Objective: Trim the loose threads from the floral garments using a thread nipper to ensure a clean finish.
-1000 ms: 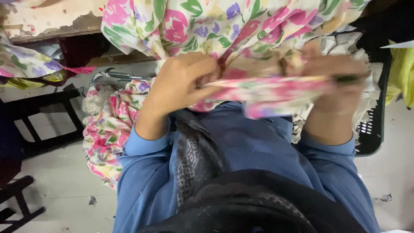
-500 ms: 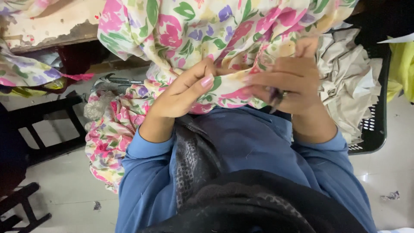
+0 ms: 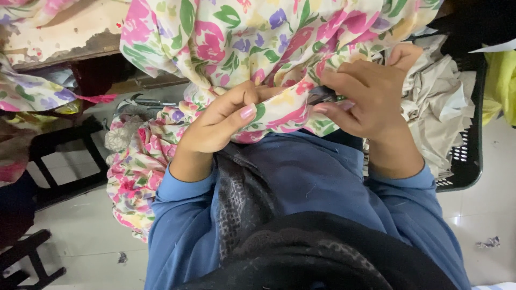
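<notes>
- A head-worn camera looks down on a person in blue sleeves, seated, working a floral fabric (image 3: 258, 37) printed with pink, purple and green flowers on cream.
- The left hand (image 3: 220, 123) is closed on a folded edge of the fabric, thumb on top and fingers curled beneath.
- The right hand (image 3: 371, 91) pinches the same edge just beside it, thumb and fingertips pressed together on the cloth.
- The held edge sits between the two hands, above the lap; the rest of the fabric rises to a worn wooden table (image 3: 59, 37) and spills down at the person's left toward the floor.
- A black plastic basket (image 3: 467, 156) of pale cloth stands at the right, near the right forearm.
- Risk, as a judgement: the cloth looks thin and slippery, so the fold could slide out of the pinch if either hand loosens.
- The hanging weight at the left could also drag the edge sideways, out of line.
</notes>
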